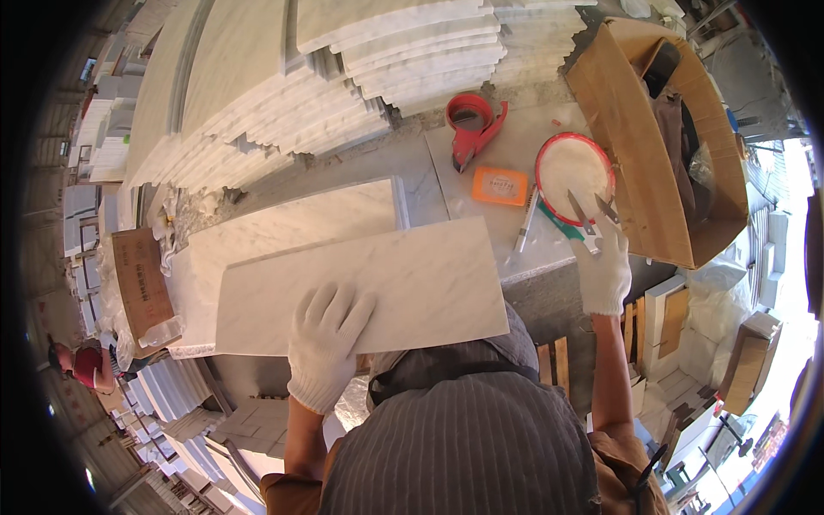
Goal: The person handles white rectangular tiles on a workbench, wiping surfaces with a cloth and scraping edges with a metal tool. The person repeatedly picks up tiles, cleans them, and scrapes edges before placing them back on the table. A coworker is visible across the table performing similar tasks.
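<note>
My left hand [330,339], in a white knit glove, lies with spread fingers on a pale, grey-veined marble tile [421,279]. This tile overlaps another marble tile [296,215] behind it. On the right, my gloved right hand [603,270] is closed on a tool with two narrow metal blades [580,213]; its handle is hidden by the fingers. The blades reach over the near edge of a round, red-rimmed dish [573,135] holding something off-white. Beside the dish lie a green flat tool [560,221] and a slim white and grey stick-shaped tool [526,221].
Tall stacks of marble slabs [257,112] stand at the back. A red tape dispenser [474,129] and an orange box [499,185] lie near the dish. An open cardboard box [631,146] stands far right, a brown carton [142,287] left. Another person [88,365] is far left.
</note>
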### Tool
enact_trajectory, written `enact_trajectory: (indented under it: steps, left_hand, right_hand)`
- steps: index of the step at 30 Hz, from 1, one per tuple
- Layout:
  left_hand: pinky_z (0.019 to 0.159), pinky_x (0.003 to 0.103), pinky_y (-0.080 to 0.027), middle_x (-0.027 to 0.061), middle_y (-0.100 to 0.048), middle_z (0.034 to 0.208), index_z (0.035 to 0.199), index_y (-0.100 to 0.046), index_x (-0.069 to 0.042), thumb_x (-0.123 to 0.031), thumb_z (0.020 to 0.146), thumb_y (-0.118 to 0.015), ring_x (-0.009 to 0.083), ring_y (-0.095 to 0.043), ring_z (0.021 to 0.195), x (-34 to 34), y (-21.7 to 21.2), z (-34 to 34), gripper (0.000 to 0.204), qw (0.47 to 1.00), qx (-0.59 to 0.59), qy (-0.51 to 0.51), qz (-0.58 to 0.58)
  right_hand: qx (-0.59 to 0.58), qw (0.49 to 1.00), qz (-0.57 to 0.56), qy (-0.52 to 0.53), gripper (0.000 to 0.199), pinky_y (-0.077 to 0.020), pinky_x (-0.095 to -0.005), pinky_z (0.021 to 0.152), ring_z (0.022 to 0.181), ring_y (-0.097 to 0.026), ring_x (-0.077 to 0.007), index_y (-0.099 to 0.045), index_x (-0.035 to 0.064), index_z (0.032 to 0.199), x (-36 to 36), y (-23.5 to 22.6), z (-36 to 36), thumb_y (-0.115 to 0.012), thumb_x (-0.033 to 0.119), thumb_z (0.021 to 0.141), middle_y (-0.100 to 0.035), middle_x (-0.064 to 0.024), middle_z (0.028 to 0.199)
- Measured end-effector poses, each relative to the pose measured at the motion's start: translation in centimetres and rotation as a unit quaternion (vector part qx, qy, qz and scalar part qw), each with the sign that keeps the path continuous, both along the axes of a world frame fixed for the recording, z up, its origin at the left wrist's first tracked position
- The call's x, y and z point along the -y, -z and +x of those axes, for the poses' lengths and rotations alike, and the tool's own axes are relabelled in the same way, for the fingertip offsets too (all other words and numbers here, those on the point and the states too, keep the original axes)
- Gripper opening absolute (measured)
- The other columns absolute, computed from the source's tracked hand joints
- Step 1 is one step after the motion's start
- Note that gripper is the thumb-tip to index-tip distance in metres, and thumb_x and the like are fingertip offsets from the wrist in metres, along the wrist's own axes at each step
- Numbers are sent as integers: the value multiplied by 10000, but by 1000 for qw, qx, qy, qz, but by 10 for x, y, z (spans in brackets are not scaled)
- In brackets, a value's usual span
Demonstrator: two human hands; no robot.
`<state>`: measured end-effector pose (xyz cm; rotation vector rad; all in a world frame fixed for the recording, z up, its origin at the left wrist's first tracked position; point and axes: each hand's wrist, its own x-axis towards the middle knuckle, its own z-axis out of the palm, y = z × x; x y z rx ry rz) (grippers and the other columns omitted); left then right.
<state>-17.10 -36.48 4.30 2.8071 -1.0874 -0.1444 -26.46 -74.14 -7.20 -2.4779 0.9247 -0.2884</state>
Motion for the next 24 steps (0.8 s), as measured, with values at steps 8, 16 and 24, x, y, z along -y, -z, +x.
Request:
enact_trajectory:
  steps: [8,16,24]
  left_hand:
    - [1063,523,-458,135,-632,1279,1248,-693,-100,29,683,-615,387,-557,1224,1,1,-2,585,1000,-9,-6,4]
    - [986,504,-480,138,-628,1198,1194,-680,-88,-96,692,-657,360,-574,1152,0,6,0,503,999,32,15,-10]
    - [968,487,-478,135,-628,1170,1165,-674,-82,-122,715,-657,342,-581,1119,4,0,2,452,999,44,27,-9]
  right_hand:
    - [-47,999,14,-2,326,-520,-445,913,1070,-657,-370,-688,184,1248,32,33,12,-618,303,952,-685,-129,1199]
    - [44,905,423,-14,250,-520,-276,830,922,-654,-128,-708,7,1187,6,-64,4,-663,55,946,-734,-44,1043]
    - [-69,850,348,-389,248,-529,-364,803,907,-691,-278,-746,76,1140,-40,-89,33,-685,180,924,-725,-124,980]
